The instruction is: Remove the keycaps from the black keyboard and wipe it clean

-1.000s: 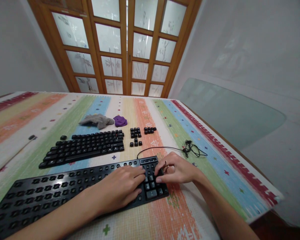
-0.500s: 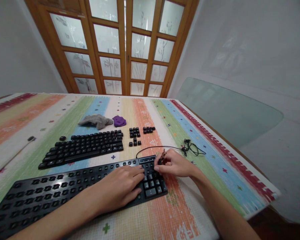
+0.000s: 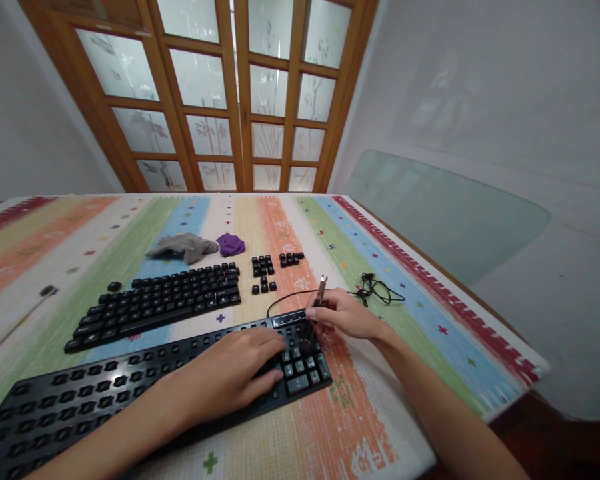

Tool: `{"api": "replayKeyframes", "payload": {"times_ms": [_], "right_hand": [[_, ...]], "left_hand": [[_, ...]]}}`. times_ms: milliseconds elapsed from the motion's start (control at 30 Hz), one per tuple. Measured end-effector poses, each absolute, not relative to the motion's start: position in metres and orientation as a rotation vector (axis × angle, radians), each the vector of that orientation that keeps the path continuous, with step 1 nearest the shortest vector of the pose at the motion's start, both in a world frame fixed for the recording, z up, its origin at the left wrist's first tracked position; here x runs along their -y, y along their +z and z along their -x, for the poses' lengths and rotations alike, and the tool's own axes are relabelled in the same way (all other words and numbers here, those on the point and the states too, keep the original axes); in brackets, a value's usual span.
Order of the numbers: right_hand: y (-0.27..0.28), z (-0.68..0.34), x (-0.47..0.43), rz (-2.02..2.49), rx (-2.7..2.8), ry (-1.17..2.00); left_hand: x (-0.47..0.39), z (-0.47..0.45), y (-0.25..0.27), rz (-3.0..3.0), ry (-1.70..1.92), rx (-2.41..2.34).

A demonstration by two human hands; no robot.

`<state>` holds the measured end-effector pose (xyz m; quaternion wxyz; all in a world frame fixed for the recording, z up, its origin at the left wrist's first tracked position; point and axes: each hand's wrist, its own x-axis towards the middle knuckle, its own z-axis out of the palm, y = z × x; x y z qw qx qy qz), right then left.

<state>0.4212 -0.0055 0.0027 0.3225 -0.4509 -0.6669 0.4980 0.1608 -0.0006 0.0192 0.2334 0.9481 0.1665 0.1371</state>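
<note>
My right grip is closed narrow on a small tool, pinched between thumb and fingers, its dark body in my fingers and its metal prongs pointing up. The tool stands over the right end of the black keyboard base, above the number block; its lower end is too dark and small for me to tell whether it touches a keycap.

My left grip lies palm down on the base, just left of the number block, fingers spread and holding nothing that I can see. Near my fingertips, a cluster of keycaps sits on the base. Most of the base to my left shows bare key sockets.

Beyond the base, on the striped cloth covering the bench, a large block of loose keycaps lies in keyboard order, with 1 single keycap just behind its left part. To the right of that block are 3 smaller groups, 1 of them made of 4 arrow-style keycaps. Behind them, a grey cloth and a purple cloth lie side by side. A thin cable runs from the base behind my right grip and ends in a loose tangle.
</note>
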Motion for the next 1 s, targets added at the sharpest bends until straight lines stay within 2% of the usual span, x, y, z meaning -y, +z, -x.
{"api": "replayKeyframes", "payload": {"times_ms": [433, 733, 1000], "right_hand": [[0.012, -0.419, 0.013, 0.931, 1.659, 1.204], [0.017, -0.417, 0.015, 0.856, 1.647, 1.295], [0.018, -0.415, 0.016, 0.831, 1.611, 1.305]], "left_hand": [[-0.023, -0.197, 0.013, -1.946, 0.560, -0.609], [-0.033, -0.194, 0.003, -1.515, 0.530, -0.532], [-0.033, -0.193, 0.004, -1.521, 0.587, -0.483]]}}
